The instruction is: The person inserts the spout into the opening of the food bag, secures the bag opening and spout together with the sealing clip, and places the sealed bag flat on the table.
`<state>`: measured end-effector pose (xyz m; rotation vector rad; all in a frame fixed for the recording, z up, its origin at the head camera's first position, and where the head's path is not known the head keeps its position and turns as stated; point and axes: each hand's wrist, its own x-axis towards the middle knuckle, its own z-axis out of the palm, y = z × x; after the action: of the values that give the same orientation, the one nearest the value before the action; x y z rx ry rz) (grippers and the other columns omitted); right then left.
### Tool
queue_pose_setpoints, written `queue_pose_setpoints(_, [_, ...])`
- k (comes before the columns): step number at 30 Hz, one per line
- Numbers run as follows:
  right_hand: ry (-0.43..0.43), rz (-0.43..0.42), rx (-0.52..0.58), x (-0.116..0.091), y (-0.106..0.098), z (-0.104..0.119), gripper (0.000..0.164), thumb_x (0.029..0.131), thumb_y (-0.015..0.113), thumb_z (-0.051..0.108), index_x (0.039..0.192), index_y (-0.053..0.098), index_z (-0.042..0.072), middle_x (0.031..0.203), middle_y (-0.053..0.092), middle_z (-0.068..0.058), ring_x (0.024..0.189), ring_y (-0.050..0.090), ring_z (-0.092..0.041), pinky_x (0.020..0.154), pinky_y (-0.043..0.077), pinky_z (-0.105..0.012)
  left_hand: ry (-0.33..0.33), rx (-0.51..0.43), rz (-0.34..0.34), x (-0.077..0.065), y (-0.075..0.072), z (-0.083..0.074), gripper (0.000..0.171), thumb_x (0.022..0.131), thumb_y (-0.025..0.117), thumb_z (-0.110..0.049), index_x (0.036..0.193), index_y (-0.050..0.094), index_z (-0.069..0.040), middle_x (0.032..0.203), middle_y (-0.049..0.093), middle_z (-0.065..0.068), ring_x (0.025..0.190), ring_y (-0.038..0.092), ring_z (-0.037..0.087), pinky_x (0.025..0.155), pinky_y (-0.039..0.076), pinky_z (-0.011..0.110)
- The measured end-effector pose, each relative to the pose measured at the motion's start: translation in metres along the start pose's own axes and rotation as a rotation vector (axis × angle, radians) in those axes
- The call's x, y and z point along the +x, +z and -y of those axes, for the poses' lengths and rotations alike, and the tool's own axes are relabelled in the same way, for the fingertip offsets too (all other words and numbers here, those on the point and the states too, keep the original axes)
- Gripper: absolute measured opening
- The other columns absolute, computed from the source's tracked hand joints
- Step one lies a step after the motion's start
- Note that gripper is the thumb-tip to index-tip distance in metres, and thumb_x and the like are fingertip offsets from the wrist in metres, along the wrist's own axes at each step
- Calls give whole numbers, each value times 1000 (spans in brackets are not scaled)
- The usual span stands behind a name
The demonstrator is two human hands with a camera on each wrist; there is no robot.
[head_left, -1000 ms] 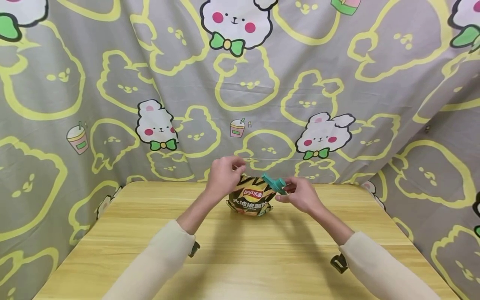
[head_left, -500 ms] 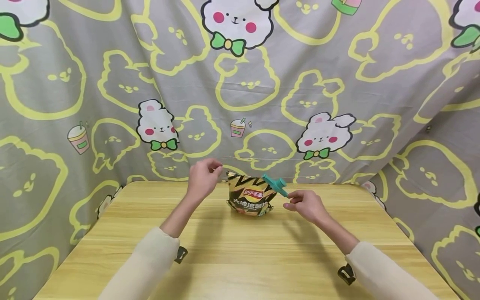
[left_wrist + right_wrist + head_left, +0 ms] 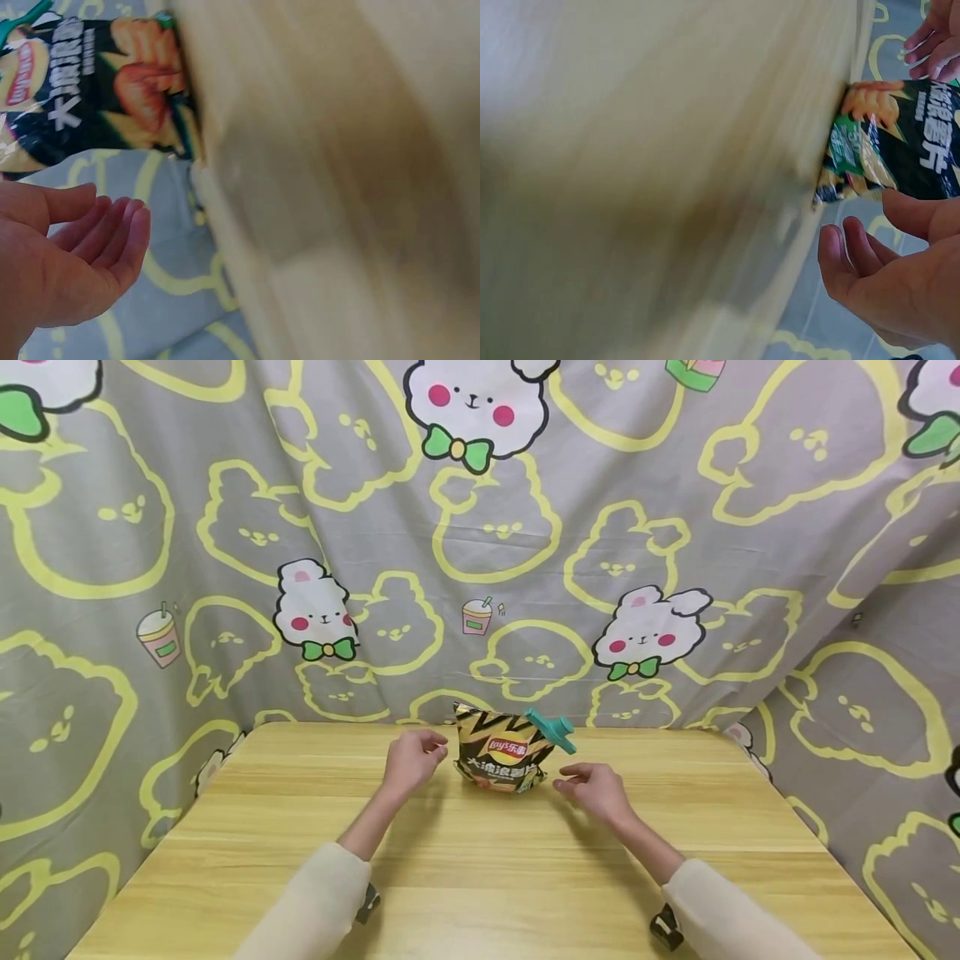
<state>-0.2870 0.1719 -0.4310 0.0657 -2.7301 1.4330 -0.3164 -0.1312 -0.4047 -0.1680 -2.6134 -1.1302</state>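
Observation:
A black and yellow Lay's chip bag (image 3: pixel 498 760) stands upright towards the back of the table, its printed front facing me. A teal bag clip (image 3: pixel 553 731) sits slanted across its top right corner. My left hand (image 3: pixel 412 764) is just left of the bag, holding nothing, its fingers loosely bent. On the other side, my right hand (image 3: pixel 596 789) is beside the bag's lower right corner, also holding nothing. In the left wrist view the left hand (image 3: pixel 82 247) has its palm turned to the bag (image 3: pixel 97 90). The right wrist view shows the right hand (image 3: pixel 900 277) with thumb and fingers apart.
The light wooden table (image 3: pixel 480 877) stretches from me to a grey patterned curtain (image 3: pixel 390 543), which hangs behind it and along both sides. Black straps with small fittings (image 3: pixel 666 928) show at the cuffs of both cream sleeves (image 3: pixel 727 910).
The right hand has let go of the clip, which stays on the bag, and has lowered. My left hand has moved left off the bag's top, then down beside it.

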Motion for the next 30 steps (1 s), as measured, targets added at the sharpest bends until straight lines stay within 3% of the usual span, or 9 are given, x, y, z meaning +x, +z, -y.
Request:
queue_pose_setpoints(7, [6, -22, 36, 3, 21, 3, 37, 93, 72, 16, 125, 69, -1, 111, 75, -21, 90, 75, -28, 76, 61, -36, -62, -42, 77, -3, 17, 7, 21, 91, 73, -10, 110, 77, -5, 95, 79, 13, 81, 75, 27, 81, 59, 45])
queue_pose_setpoints(16, [-12, -48, 34, 5, 37, 9, 39, 92, 71, 18, 127, 68, 1, 113, 74, -18, 104, 72, -31, 97, 53, -51, -71, -50, 103, -5, 26, 5, 28, 87, 76, -7, 116, 76, -5, 97, 79, 13, 79, 76, 24, 88, 57, 47])
queue_pose_setpoints(23, [18, -77, 78, 8, 40, 12, 34, 91, 71, 15, 122, 71, 2, 111, 75, -15, 105, 69, -27, 90, 55, -42, -41, -58, 92, -5, 29, 4, 26, 84, 77, -4, 110, 78, -6, 98, 79, 12, 88, 77, 26, 93, 56, 48])
queue_pose_setpoints(30, [24, -79, 98, 10, 42, 12, 34, 91, 72, 16, 122, 71, 3, 115, 73, -16, 121, 64, -35, 103, 50, -52, -18, -60, 82, -5, 31, 3, 24, 82, 77, -1, 105, 79, -5, 102, 78, 12, 90, 77, 28, 95, 55, 49])
